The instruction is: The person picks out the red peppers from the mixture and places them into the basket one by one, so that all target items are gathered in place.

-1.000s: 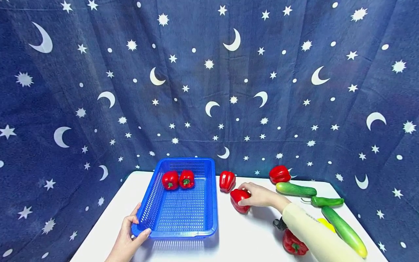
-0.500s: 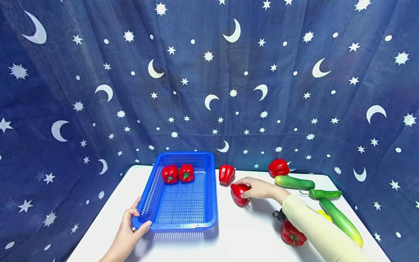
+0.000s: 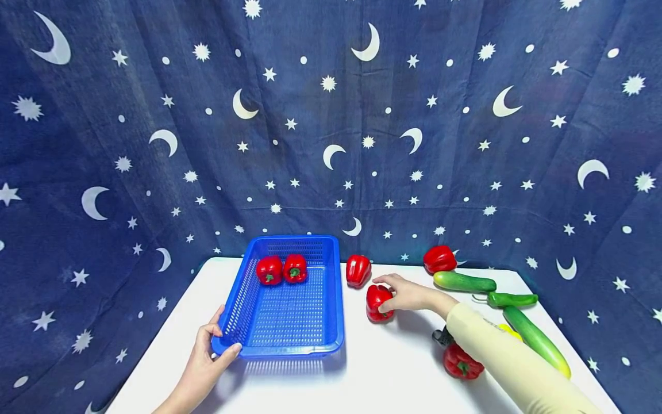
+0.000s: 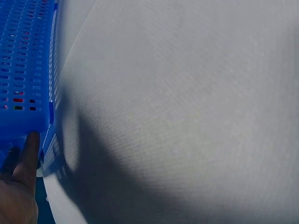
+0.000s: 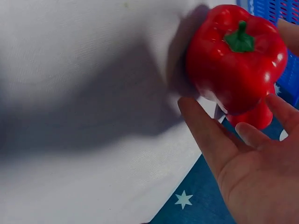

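Note:
My left hand [image 3: 203, 355] holds the near left corner of a blue plastic basket [image 3: 333, 310], with the thumb over its front rim. Two red bell peppers [image 3: 269, 270] sit at the back inside it. My right hand [image 3: 410, 294] is beside another red bell pepper [image 3: 379, 303] on the table, right of the basket. In the right wrist view, the fingers are spread around this bell pepper [image 5: 233, 60] and its green stem faces the camera. Part of the left hand [image 4: 23, 177] shows against the basket wall [image 4: 23, 122] in the left wrist view.
More red bell peppers lie behind the right hand [image 3: 358, 271], at the back right [image 3: 439, 259] and under the right sleeve [image 3: 460, 361]. A dark object [image 3: 442, 336], cucumbers [image 3: 535, 339], a green pepper [image 3: 512, 299] and a partly hidden yellow item [image 3: 509, 330] lie at the right.
The right hand's fingers have loosened from the bell pepper, which has turned slightly upright near the same spot. The whole view has shifted upward. The left hand stays on the basket corner.

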Tool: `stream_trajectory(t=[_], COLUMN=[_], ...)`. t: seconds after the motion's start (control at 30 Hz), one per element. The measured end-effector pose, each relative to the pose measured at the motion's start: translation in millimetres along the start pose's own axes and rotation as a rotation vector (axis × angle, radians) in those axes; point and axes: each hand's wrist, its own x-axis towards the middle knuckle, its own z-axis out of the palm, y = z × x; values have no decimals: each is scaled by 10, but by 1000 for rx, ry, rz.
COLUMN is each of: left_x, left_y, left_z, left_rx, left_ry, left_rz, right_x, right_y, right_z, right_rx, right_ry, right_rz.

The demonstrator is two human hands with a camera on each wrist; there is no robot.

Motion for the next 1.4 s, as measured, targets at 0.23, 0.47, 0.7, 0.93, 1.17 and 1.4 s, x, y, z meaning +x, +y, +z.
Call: stream_trajectory(t=[0.23,0.47,0.7,0.93,1.17,1.4], left_x=[-9,12,-2,-1,-11,-4], left_y=[6,-3,3,-10,11,0], left_z=[7,19,22,5,6,6], left_rx=[8,-9,-14,-15,-18,-6], left_ry=[0,8,3,6,0,-1], left_rz=[28,58,48,56,8,-18], right_x=[-39,-7,37,53,26,14], right_y=[-18,42,65,44,5,-17], right_z=[-61,-26,39,87,150,161], right_rx=[198,356,467,560,547,536], right_ry=[-72,-104,-107,-93,-60,-42], right_rz=[84,149,187,196,204,199])
